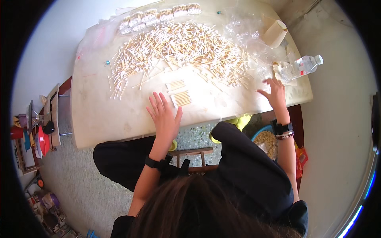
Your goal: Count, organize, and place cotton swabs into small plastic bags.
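Observation:
My left hand (163, 115) lies flat and open on the pale table (99, 119), fingers spread, just left of a small aligned bundle of cotton swabs (181, 98). A second small bundle (176, 84) lies just beyond it. My right hand (274, 92) hovers open near the table's right side, fingers reaching toward clear plastic bags (250, 39). It holds nothing. A large loose heap of wooden-stick cotton swabs (178, 47) covers the middle of the table.
Several packed swab bundles (158, 16) line the far edge. A plastic water bottle (303, 65) lies at the right, a paper roll (275, 33) behind it. A wooden stool (194, 156) and a blue basin of grain (266, 141) sit below. A cluttered shelf (39, 131) stands at the left.

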Action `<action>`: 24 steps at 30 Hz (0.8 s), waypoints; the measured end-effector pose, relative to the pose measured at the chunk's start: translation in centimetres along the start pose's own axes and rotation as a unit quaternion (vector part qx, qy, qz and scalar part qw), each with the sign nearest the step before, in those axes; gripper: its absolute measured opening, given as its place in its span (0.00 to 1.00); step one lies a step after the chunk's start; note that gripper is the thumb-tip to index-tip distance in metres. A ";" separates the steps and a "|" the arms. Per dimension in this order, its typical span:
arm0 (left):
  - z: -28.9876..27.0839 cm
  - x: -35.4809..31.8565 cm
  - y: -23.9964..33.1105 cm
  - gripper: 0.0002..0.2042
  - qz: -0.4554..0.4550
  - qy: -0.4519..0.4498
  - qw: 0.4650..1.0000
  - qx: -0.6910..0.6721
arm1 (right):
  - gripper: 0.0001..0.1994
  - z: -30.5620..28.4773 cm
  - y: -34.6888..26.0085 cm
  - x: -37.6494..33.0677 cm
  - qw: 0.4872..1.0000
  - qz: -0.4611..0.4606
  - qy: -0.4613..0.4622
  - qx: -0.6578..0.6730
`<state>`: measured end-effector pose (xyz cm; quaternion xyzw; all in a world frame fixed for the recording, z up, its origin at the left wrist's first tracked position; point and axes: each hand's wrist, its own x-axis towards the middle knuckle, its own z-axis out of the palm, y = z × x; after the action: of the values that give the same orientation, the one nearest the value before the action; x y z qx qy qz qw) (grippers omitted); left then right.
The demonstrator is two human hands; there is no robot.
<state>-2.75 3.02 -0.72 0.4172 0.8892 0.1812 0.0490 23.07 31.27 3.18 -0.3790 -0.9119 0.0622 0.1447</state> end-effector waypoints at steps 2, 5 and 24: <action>-0.6 -0.2 -0.1 0.38 -0.005 0.001 1.000 -0.005 | 0.12 0.4 1.3 -1.4 0.999 -0.002 -0.003 0.034; -1.4 -0.2 0.4 0.37 -0.006 0.016 1.000 -0.020 | 0.08 0.4 2.4 -2.2 0.999 -0.001 0.023 0.047; -8.2 -1.0 4.6 0.21 0.108 -0.024 0.746 -0.656 | 0.13 -5.8 -17.0 0.7 0.648 -0.009 -0.257 0.717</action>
<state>-0.71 2.62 8.55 0.3799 0.4984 0.7140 0.3122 12.98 19.80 12.62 -0.1175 -0.5865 0.7905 0.1316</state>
